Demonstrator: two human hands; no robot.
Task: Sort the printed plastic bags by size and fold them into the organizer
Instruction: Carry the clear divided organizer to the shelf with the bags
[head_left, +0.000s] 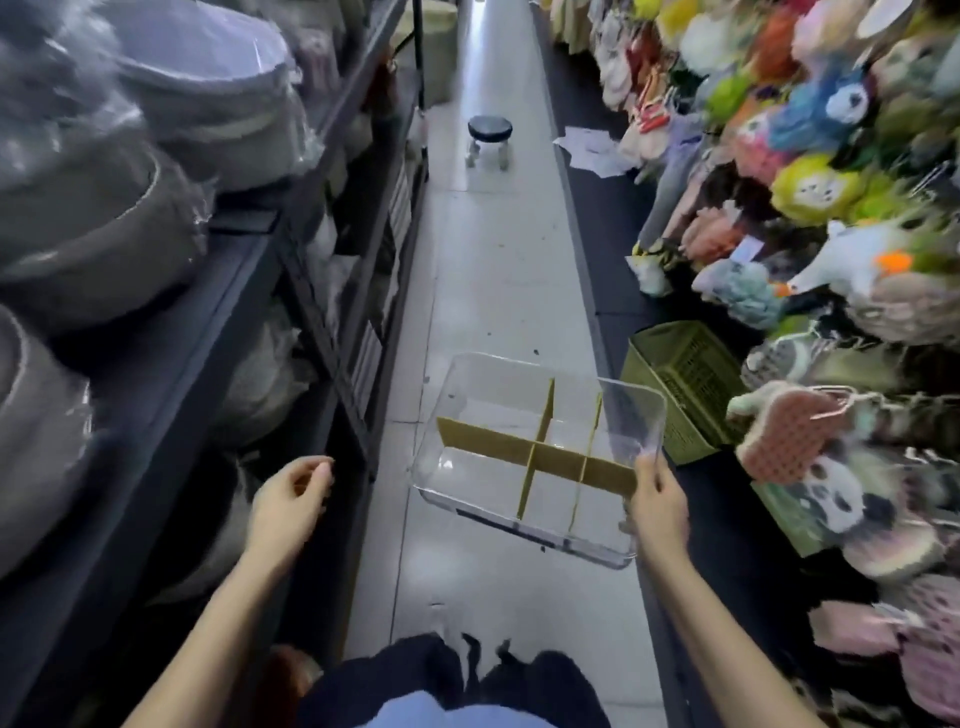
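Note:
A clear plastic organizer (631, 415) with brown cardboard dividers (540, 454) hangs in the air over the aisle floor, tilted slightly. My right hand (657, 501) grips its near right corner, thumb over the rim. All of its compartments hold nothing. My left hand (293, 496) hovers to the left of the organizer, apart from it, fingers loosely curled and holding nothing. No printed plastic bags are in view.
A narrow tiled aisle (493, 260) runs ahead between dark shelves. Wrapped grey items (104, 208) fill the left shelves; plush toys (810, 182) hang on the right. An olive crate (685, 384) sits by the right shelf. A small black stool (489, 137) stands further down.

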